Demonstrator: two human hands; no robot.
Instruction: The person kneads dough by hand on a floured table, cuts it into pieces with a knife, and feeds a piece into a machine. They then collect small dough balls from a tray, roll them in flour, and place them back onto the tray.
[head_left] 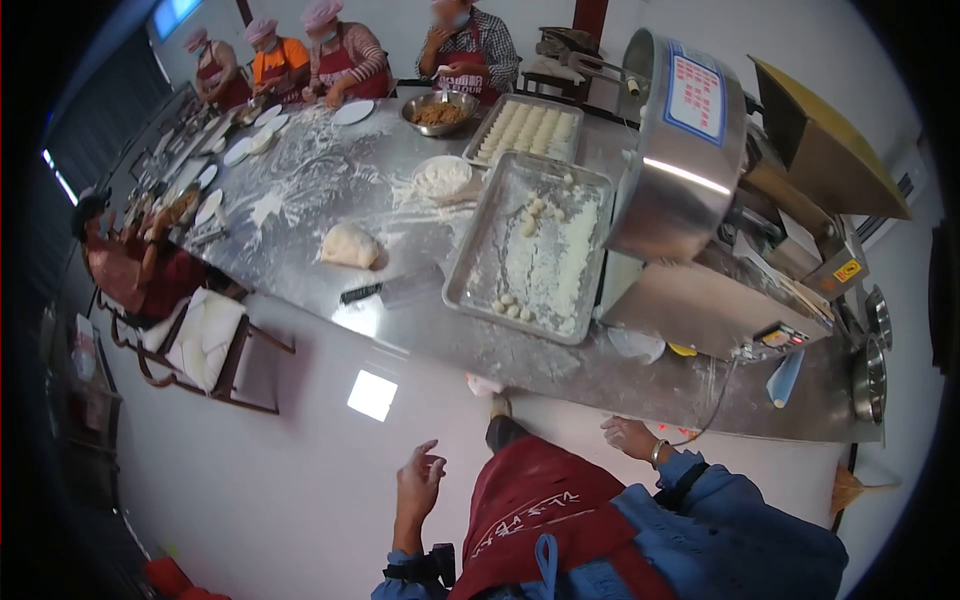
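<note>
My left hand [420, 478] hangs in the air before the table, fingers apart, holding nothing. Off to the right, my right hand [630, 438] is held near the table's front edge with its fingers loosely bent and nothing visible in them. Nearest to both on the steel table [440, 350] is a large metal tray [480, 250], dusted with flour and bearing several small dough pieces [512, 307]. Left of it lie a broad blade with a black handle [361, 293] and a lump of dough [349, 246]. A flour pile [442, 177] sits farther back.
A steel machine [680, 150] stands right of the tray. Behind are a tray of shaped dough pieces [525, 132] and a bowl of filling [440, 112]. Several people in aprons work along the far side; another sits at left, near a chair [207, 340].
</note>
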